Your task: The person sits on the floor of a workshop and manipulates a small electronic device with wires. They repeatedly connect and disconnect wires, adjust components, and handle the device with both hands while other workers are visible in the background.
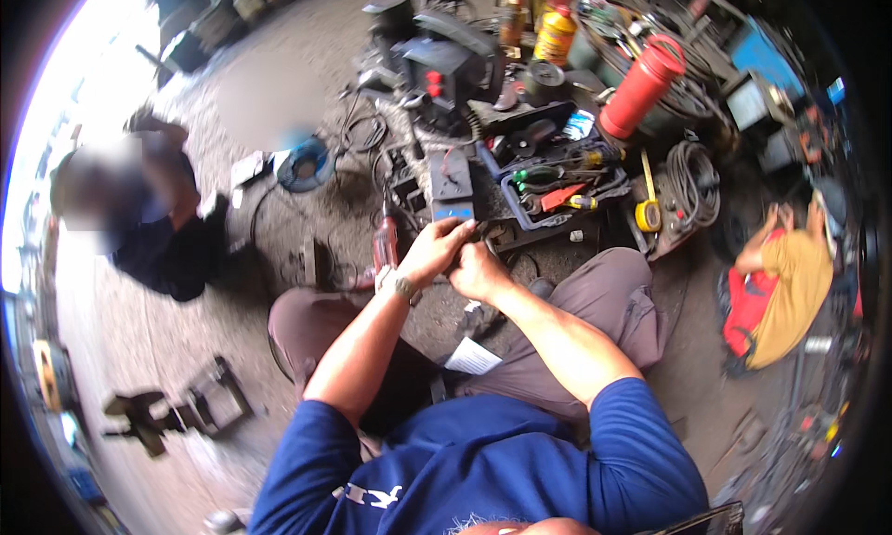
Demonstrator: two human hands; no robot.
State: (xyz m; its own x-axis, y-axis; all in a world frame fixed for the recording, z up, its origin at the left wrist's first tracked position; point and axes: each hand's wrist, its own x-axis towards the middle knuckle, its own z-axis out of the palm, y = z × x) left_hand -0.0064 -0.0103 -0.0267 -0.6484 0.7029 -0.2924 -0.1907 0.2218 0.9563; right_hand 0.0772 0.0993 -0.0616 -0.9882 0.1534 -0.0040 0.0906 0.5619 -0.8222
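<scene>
I sit on a workshop floor with my knees apart, both hands raised in front of me. My left hand (437, 249), with a watch on its wrist, closes its fingers over a small dark part (462, 247) held between the two hands. My right hand (478, 272) grips the same part from below. The fingers hide what the part is. Just beyond my hands lies a dark rectangular unit with a blue end (452, 184), and a red-handled tool (385, 244) stands beside my left hand.
An open tool tray (557, 184) with screwdrivers lies ahead. A red cylinder (641, 86), coiled cables (692, 184), a yellow tape measure (648, 215) and a dark machine (446, 66) crowd the far side. One person crouches at left (158, 228), another in yellow at right (790, 284). A white paper (472, 357) lies between my legs.
</scene>
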